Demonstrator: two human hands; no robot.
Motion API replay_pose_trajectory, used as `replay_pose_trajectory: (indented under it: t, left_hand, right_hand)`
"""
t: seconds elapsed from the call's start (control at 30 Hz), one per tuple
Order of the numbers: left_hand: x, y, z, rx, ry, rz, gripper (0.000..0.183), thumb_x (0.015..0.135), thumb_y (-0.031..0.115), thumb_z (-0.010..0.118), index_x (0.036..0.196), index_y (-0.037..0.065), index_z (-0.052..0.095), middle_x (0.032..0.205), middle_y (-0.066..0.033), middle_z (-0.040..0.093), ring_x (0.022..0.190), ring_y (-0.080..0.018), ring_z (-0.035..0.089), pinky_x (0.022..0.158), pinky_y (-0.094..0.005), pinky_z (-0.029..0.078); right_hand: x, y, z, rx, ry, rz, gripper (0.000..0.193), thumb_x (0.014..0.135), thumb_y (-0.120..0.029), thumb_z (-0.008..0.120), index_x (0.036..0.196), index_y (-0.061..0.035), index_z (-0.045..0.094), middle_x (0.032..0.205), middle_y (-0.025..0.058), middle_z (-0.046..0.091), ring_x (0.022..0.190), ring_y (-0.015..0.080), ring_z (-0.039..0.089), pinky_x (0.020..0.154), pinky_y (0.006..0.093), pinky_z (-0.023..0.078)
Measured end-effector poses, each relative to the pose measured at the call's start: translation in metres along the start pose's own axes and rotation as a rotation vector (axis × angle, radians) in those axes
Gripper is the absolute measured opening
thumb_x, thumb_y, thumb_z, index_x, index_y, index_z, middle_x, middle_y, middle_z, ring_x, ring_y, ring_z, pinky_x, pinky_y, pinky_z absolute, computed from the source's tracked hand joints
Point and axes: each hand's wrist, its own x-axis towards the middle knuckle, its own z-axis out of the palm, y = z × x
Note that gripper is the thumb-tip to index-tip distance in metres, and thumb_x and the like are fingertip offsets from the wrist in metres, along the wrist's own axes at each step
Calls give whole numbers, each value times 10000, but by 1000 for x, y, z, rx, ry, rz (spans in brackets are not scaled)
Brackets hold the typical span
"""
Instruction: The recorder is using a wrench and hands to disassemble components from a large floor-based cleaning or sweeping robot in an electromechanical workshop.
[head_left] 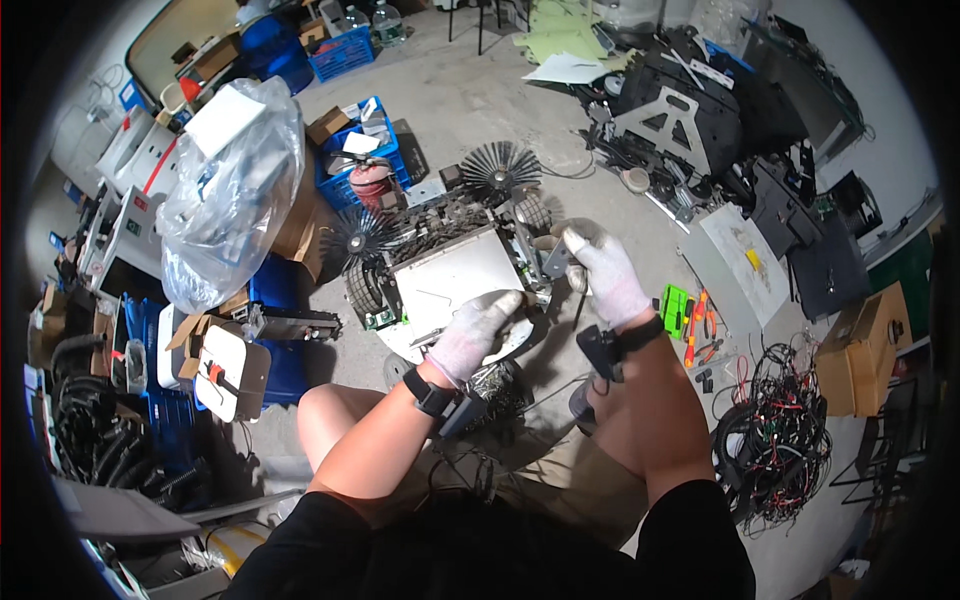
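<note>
A partly stripped wheeled machine (455,265) sits on the floor before me, with a white flat panel on top and black round brushes (500,170) at its far end. My left hand (478,335), in a whitish work glove, rests over the panel's near right part with its fingers curled closed; what they hold, if anything, is hidden. To the machine's right, my gloved right hand (605,270) pinches a small grey metal bracket (556,261) beside the right wheel (532,210). On the panel lies a thin bent metal rod (432,295).
Blue crates (400,150) with boxes stand beyond the machine. On the right are orange-handled hand tools (697,325), a green tool case (675,308), a grey panel (735,265) and a tangle of cables (770,440). A plastic-wrapped item (235,200) stands at left.
</note>
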Motion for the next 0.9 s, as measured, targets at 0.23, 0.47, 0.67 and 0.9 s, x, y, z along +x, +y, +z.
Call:
replay_pose_trajectory:
  t: [0.23, 0.47, 0.67, 0.9]
  left_hand:
    - [-33, 19, 10, -666, -186, -131, 363, 1013, 418, 430, 957, 76, 540, 635, 70, 335, 523, -38, 303, 445, -191, 255]
    - [-48, 19, 3, -169, 195, 189, 332, 1001, 324, 462, 1011, 15, 584, 659, 51, 452, 556, -48, 370, 485, -222, 307]
    - [-43, 2, -7, 93, 360, 296, 349, 1022, 309, 414, 1020, 25, 618, 655, 34, 493, 571, -64, 440, 510, -232, 372]
    - [-61, -106, -96, -952, 379, -47, 181, 988, 227, 464, 995, 66, 547, 715, 2, 503, 616, -105, 492, 521, -219, 413]
  right_hand:
    - [-34, 2, 31, 113, -285, 30, 243, 965, -199, 551, 1130, -36, 624, 796, -25, 604, 588, -8, 462, 481, 136, 321]
    - [-37, 2, 27, -129, -239, -67, 423, 994, -365, 472, 1170, -2, 597, 820, 15, 618, 586, 15, 475, 505, 153, 376]
    - [-24, 15, 28, -626, -244, -174, 285, 920, -207, 564, 929, 67, 641, 761, 77, 651, 737, 116, 579, 694, 287, 473]
    - [-4, 96, -6, -751, -341, 341, 303, 821, -277, 622, 856, 15, 692, 734, 149, 662, 658, 222, 616, 631, 354, 490]
